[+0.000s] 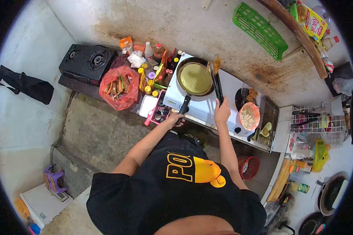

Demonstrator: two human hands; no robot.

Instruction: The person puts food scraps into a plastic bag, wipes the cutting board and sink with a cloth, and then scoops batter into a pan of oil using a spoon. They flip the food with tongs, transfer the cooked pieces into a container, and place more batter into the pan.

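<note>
My left hand (176, 118) is closed around the black handle of a frying pan (195, 77), which sits on the white stove (202, 106) with yellowish oil in it. In my right hand (222, 111) is a pair of black-handled tongs (217, 87), raised at the pan's right rim. A browned fried piece (217, 64) shows at the tongs' far end; how firmly it is gripped cannot be made out. Right of this hand, an orange-rimmed bowl (249, 116) of pale, batter-like food stands on the stove, close to more browned food (252, 95).
Left of the stove are several sauce bottles (148, 74) and a red plastic bag (119, 88) of vegetable-like pieces. A black two-burner stove (86, 62) stands farther left. A wire dish rack (319, 121) is at right, and a red basket (248, 167) is on the floor.
</note>
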